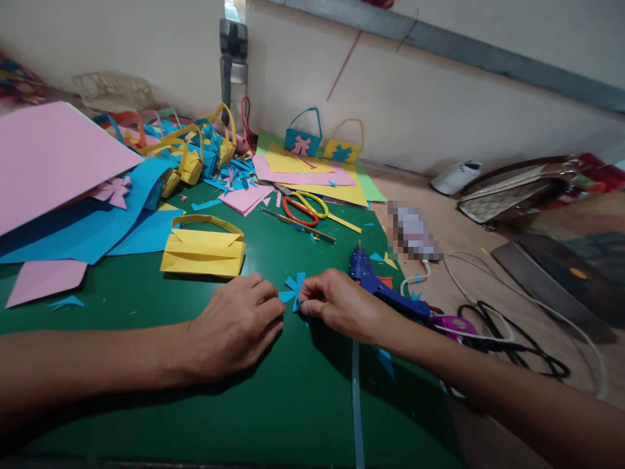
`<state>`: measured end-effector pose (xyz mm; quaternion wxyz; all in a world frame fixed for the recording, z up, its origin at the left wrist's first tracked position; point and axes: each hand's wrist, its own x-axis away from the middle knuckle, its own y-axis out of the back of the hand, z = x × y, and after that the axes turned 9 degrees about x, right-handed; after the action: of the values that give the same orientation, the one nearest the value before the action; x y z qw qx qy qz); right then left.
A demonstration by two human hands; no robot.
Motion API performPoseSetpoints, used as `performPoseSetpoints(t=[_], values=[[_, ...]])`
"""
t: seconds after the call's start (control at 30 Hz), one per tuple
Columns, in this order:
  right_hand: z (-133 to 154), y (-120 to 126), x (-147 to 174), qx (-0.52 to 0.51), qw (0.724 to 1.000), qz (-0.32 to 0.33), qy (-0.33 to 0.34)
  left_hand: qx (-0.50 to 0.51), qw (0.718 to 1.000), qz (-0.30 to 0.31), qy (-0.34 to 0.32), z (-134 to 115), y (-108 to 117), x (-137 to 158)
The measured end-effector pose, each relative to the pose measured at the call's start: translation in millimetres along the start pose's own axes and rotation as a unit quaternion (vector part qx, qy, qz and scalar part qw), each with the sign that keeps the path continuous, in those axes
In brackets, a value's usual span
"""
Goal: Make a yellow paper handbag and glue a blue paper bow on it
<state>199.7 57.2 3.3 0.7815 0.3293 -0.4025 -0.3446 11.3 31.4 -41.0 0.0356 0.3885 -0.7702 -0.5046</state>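
My right hand (334, 301) pinches a small blue paper bow (295, 284) between thumb and fingers, low over the green table. Just left of the bow is my left hand (247, 324), its fingers curled together and its fingertips close to the bow's edge. Whatever those left fingers may hold is hidden. A yellow paper handbag (202, 254) with a looped handle lies beyond my left hand. Right of my right hand rests a blue glue gun (385, 290), nozzle pointing away. A clear glue stick (358, 404) lies near the front.
Red-and-yellow scissors (307, 210) lie beyond the hands, among scraps. Pink sheets (58, 156) and blue sheets (131, 208) cover the left side. Small paper bags (195, 156) are heaped behind. Two finished bags, one blue (293, 144), lean by the wall. Cables (517, 345) trail at right.
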Motion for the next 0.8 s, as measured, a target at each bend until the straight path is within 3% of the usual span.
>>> performPoseSetpoints(t=[0.2,0.4,0.6,0.8], values=[[1,9,-6,0.027,0.999,0.033,0.021,0.020,0.998,0.034,-0.047,-7,0,3],[11,21,-2,0.131,0.976,0.125,0.123,-0.010,0.998,-0.049,-0.042,3,7,-3],[17,23,2,0.302,0.935,0.101,0.159,-0.094,0.993,-0.037,-0.054,9,6,-7],[12,21,12,0.359,0.914,0.031,0.185,-0.095,0.992,-0.044,-0.066,6,9,-6]])
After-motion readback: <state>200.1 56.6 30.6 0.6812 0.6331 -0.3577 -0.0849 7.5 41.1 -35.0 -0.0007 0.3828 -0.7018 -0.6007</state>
